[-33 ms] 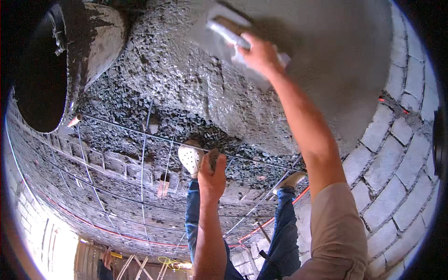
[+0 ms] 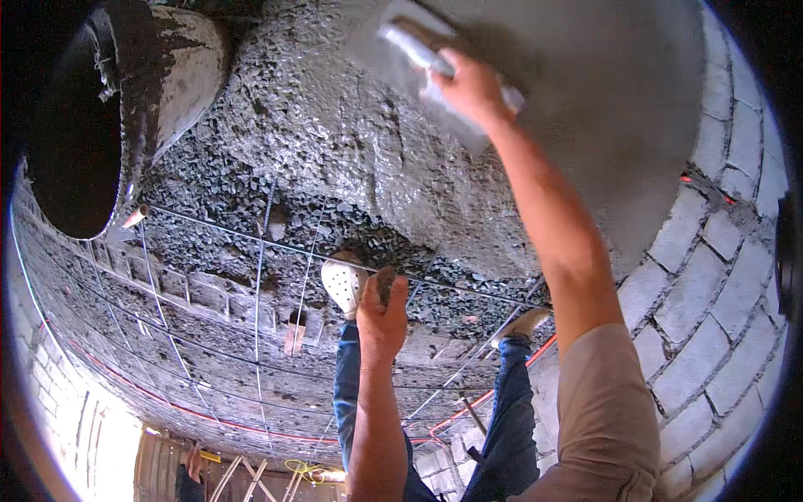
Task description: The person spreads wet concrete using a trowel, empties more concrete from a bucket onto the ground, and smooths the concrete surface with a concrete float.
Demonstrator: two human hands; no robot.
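My right hand (image 2: 473, 87) is closed around the pale handle of a finishing trowel (image 2: 416, 48). Its flat rectangular blade lies on wet grey concrete, between a smooth troweled area (image 2: 602, 100) on the right and rough, lumpy concrete (image 2: 335, 109) on the left. Lower down, my left hand (image 2: 381, 326) is raised, with its thumb and fingers around a small dark grey lump (image 2: 385, 285). Whether the lump is stone or hardened mortar I cannot tell. That hand is next to my cream perforated clog (image 2: 342, 283).
A large mortar-crusted drum (image 2: 180, 75) with a dark mouth stands at the far left. Thin rebar (image 2: 258, 289) crosses the gravel (image 2: 205, 184) and ground around my feet. A block wall (image 2: 698, 293) runs along the right. An orange conduit (image 2: 539, 350) passes beside my other foot.
The trowel and my right hand have shifted slightly to the right over the wet concrete. My left hand has barely moved.
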